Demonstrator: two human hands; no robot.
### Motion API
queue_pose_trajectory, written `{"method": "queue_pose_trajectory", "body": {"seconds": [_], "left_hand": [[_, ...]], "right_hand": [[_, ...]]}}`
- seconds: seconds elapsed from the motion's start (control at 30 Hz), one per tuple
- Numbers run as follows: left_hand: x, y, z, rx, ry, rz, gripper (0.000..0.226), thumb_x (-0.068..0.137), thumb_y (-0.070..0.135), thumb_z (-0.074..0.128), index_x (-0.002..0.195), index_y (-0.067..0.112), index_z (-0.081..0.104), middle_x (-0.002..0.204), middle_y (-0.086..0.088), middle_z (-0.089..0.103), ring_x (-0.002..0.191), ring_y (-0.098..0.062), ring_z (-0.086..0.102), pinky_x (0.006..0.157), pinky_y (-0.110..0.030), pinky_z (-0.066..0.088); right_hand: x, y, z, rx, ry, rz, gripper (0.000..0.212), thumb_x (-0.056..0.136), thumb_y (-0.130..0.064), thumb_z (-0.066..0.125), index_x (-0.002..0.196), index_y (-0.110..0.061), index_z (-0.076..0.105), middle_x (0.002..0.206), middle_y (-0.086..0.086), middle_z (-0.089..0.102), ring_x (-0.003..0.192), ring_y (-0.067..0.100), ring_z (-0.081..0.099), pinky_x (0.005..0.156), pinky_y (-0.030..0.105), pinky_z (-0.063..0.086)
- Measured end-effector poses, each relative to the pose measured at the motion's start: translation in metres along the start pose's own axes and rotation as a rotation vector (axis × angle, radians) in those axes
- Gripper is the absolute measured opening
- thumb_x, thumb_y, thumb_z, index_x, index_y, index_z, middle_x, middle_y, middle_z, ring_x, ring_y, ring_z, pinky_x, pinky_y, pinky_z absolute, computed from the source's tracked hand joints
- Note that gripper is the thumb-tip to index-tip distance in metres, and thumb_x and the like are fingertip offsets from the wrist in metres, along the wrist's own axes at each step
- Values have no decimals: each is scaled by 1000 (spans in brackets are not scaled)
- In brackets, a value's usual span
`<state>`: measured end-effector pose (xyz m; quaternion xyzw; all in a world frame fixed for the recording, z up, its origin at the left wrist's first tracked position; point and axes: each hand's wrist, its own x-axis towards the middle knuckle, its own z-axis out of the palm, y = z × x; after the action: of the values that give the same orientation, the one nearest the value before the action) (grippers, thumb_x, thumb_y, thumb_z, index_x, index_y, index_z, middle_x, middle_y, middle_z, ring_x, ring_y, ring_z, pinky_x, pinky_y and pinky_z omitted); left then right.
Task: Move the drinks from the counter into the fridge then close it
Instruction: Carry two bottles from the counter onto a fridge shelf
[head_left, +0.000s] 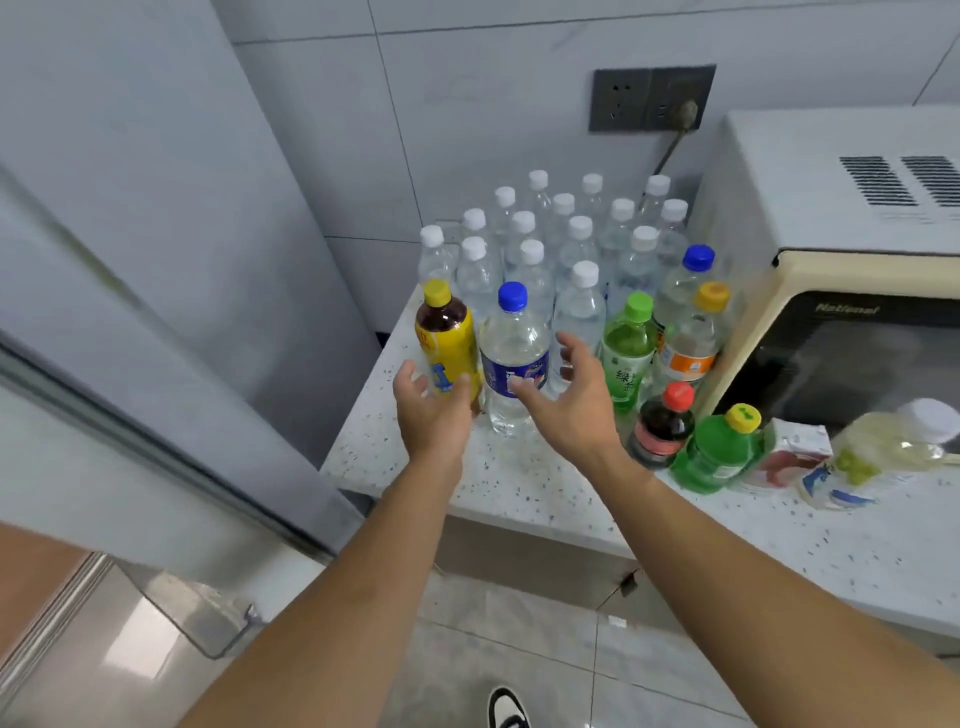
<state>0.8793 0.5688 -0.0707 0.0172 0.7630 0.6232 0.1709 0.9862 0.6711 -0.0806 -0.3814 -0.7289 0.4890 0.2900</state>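
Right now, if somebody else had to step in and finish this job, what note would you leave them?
Left hand: open, reaching at the yellow-label bottle, holding nothing.
Right hand: open, reaching at the blue-label bottle, holding nothing.
All visible drinks stand on the counter: white-capped water bottles at the back, colored bottles near the microwave.
Fridge door open on the left.
Left: carry the drinks into the fridge, then close it.

A cream-fronted microwave (841, 270) with a dark door stands on the right, vent slots on its top. A dark wall socket plate (652, 98) carries one plug with a cord. A black-and-white shoe (506, 709) rests on the tiled floor (519, 649).
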Motion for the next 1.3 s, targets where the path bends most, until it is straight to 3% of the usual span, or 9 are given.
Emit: {"method": "queue_pose_trajectory", "body": {"seconds": [0.17, 0.37, 0.53, 0.63, 0.73, 0.9, 1.07, 1.2, 1.3], "left_hand": [[32, 18, 20, 21, 34, -10, 84, 83, 23, 75, 151, 34, 27, 151, 5, 40, 131, -20, 48, 91, -31, 39], [52, 19, 33, 8, 19, 17, 93, 70, 34, 84, 147, 38, 31, 141, 12, 51, 124, -18, 54, 90, -32, 43], [67, 21, 35, 61, -24, 38, 93, 65, 44, 86, 142, 43, 34, 135, 14, 55, 120, -19, 57, 104, -47, 46], [64, 20, 32, 74, -36, 51, 77, 59, 47, 86, 121, 54, 42, 106, 27, 58, 98, -8, 59, 91, -37, 51], [54, 15, 23, 131, -54, 120, 73, 56, 48, 87, 109, 64, 39, 98, 36, 53, 93, 1, 56, 82, -30, 46], [25, 1, 6, 213, -119, 171, 70, 54, 47, 87, 107, 65, 44, 103, 34, 58, 98, 1, 58, 89, -40, 55], [-2, -17, -16, 251, -190, 211, 72, 50, 51, 86, 107, 66, 45, 103, 42, 57, 95, 11, 60, 82, -29, 53], [-13, -26, -23, 225, -233, 238, 75, 51, 52, 86, 112, 64, 44, 107, 44, 55, 94, 22, 54, 76, -21, 47], [-13, -30, -22, 174, -293, 226, 83, 52, 52, 87, 121, 61, 41, 117, 33, 56, 105, 11, 56, 83, -22, 48]], "right_hand": [[25, -1, 12, 8, -96, 47, 97, 67, -39, 88, 147, -29, 34, 141, -3, 50, 128, 14, 50, 108, 35, 44], [36, 12, 22, 110, -121, 5, 89, 58, -31, 92, 125, -47, 37, 122, -15, 60, 109, 3, 61, 92, 24, 51], [41, 16, 27, 119, -113, -35, 85, 60, -32, 91, 128, -37, 40, 116, -18, 61, 104, 2, 62, 84, 21, 53], [40, 17, 23, 112, -101, -46, 83, 62, -35, 91, 129, -37, 41, 114, -20, 62, 103, 2, 62, 87, 24, 54], [33, 19, 14, 102, -105, -45, 85, 63, -36, 91, 131, -37, 40, 115, -22, 61, 104, 0, 62, 87, 23, 54], [6, 27, -12, 90, -102, -46, 79, 63, -34, 91, 124, -42, 41, 107, -29, 61, 99, -6, 62, 80, 11, 50], [-22, 39, -43, 68, -81, -50, 80, 62, -30, 92, 123, -39, 41, 108, -30, 60, 98, -10, 60, 75, 5, 47], [-30, 37, -58, 58, -89, -78, 87, 58, -36, 93, 126, -42, 39, 116, -27, 56, 106, -14, 55, 81, 1, 43], [-28, 27, -58, 74, -78, -108, 98, 58, -45, 93, 138, -32, 37, 131, -23, 48, 117, -13, 47, 92, -2, 35]]}}
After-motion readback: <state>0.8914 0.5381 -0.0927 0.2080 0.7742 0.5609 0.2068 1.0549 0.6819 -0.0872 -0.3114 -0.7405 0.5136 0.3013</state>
